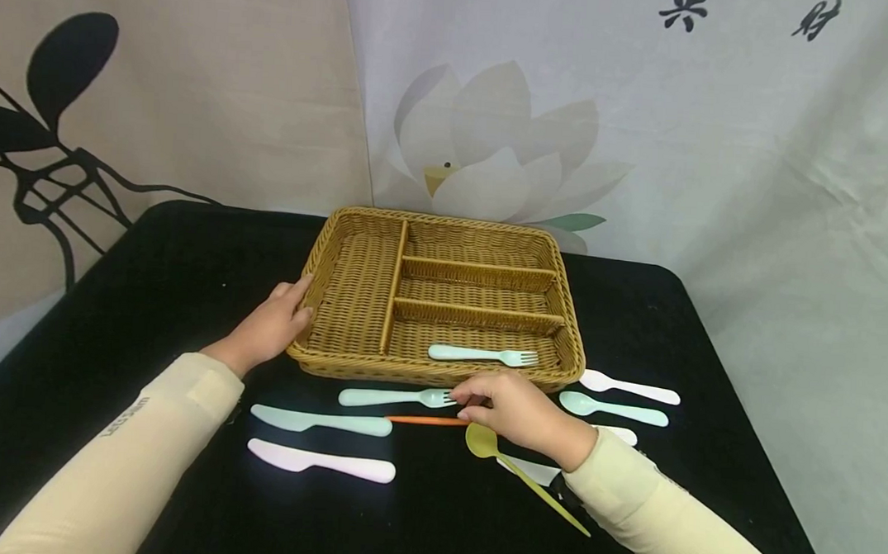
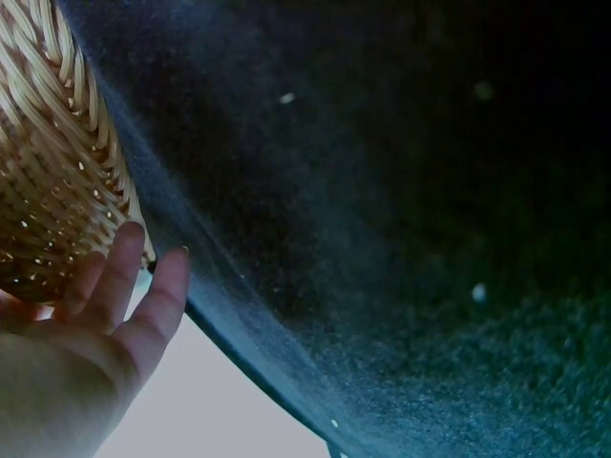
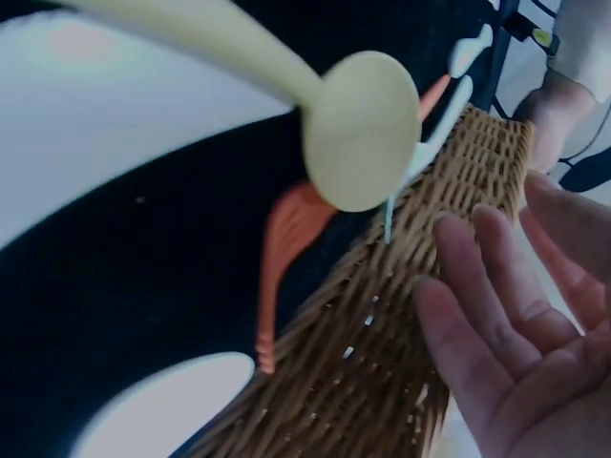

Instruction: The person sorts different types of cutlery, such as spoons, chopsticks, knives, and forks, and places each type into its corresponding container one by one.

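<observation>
My left hand (image 1: 266, 327) rests against the left side of a divided wicker basket (image 1: 381, 365), its fingers (image 2: 162, 296) loosely spread at the woven wall. In front of the basket, my right hand (image 1: 516, 412) is over the tine end of a mint fork (image 1: 379, 397) lying on the black cloth. The right wrist view shows its fingers (image 3: 458, 334) apart, with nothing gripped. An orange fork (image 3: 286, 239) lies below that hand, partly hidden by it in the head view. A yellow-green spoon (image 1: 483, 441) lies nearer, beside the right wrist. Another mint fork (image 1: 470, 354) sits in the basket's front compartment.
A mint knife (image 1: 322, 421) and a pale pink knife (image 1: 324, 461) lie at front left. Right of the basket are a white spoon (image 1: 636, 390), a mint spoon (image 1: 617, 409) and a white handle (image 1: 619, 434). A whitish blade (image 1: 538, 471) shows under the right wrist. A printed curtain (image 1: 499, 31) hangs behind.
</observation>
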Available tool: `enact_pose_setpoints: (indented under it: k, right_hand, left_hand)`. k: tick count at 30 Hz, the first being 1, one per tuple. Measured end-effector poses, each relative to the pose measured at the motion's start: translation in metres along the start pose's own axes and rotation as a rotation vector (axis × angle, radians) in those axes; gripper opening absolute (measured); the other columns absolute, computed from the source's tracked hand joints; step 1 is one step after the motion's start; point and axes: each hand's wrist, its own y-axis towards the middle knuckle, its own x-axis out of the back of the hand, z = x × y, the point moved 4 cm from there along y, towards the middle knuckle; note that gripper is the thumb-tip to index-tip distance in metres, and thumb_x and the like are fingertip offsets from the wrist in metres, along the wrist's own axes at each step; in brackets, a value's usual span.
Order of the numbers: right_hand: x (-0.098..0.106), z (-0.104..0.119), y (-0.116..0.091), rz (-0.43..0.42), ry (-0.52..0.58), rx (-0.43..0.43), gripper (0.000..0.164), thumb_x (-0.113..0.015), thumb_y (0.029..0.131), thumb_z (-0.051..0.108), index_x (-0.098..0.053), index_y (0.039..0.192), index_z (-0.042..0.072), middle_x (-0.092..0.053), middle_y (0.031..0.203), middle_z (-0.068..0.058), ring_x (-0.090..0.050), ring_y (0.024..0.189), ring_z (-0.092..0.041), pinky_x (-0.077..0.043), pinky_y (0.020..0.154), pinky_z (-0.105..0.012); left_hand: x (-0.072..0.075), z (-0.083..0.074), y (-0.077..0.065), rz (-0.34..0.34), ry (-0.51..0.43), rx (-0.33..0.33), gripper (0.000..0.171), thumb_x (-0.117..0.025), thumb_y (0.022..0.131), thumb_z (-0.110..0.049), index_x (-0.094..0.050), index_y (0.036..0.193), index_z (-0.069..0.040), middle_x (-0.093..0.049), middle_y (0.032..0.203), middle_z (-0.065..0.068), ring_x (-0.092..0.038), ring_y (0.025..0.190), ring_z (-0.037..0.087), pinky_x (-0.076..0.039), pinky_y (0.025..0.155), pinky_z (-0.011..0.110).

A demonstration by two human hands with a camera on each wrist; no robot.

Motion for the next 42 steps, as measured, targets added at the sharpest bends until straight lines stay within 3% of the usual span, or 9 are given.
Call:
enact_pose_setpoints:
  k: [9, 18, 28, 42]
  right_hand:
    - [-0.010, -0.003, 0.004, 0.043, -0.085, 0.003, 0.017, -0.072, 0.085, 0.010, -0.075, 0.102, 0.007, -0.072, 0.096, -0.002, -0.064, 0.087, -0.012, -0.052, 0.077, -0.030]
    - [-0.019, -0.004, 0.009, 0.096, -0.201, -0.062, 0.012, -0.075, 0.083, 0.018, -0.076, 0.094, 0.013, -0.069, 0.086, 0.005, -0.056, 0.071, -0.005, -0.046, 0.064, -0.025]
    - [-0.026, -0.003, 0.012, 0.114, -0.289, -0.068, 0.012, -0.077, 0.081, 0.019, -0.076, 0.092, 0.016, -0.068, 0.088, 0.005, -0.060, 0.078, -0.009, -0.049, 0.066, -0.029]
    - [-0.031, -0.002, 0.016, 0.103, -0.288, -0.131, 0.008, -0.075, 0.079, 0.011, -0.075, 0.087, 0.013, -0.064, 0.075, 0.004, -0.052, 0.066, -0.010, -0.044, 0.057, -0.028]
  left_hand:
    - [0.000, 0.001, 0.000, 0.008, 0.003, 0.002, 0.063, -0.034, 0.104, -0.024, -0.002, 0.155, -0.005, -0.026, 0.141, 0.027, -0.040, 0.117, 0.038, -0.031, 0.105, 0.061]
    - [-0.001, 0.004, 0.002, -0.002, 0.000, 0.010, 0.063, -0.034, 0.103, -0.023, -0.003, 0.155, -0.005, -0.025, 0.142, 0.026, -0.040, 0.119, 0.038, -0.031, 0.106, 0.061]
    - [-0.001, 0.004, 0.002, 0.004, 0.001, 0.012, 0.063, -0.033, 0.103, -0.024, -0.002, 0.155, -0.006, -0.024, 0.144, 0.027, -0.039, 0.120, 0.038, -0.029, 0.106, 0.061]
    - [-0.001, 0.005, 0.003, 0.011, 0.001, 0.016, 0.063, -0.033, 0.103, -0.023, -0.001, 0.155, -0.006, -0.025, 0.143, 0.026, -0.039, 0.120, 0.038, -0.029, 0.107, 0.061]
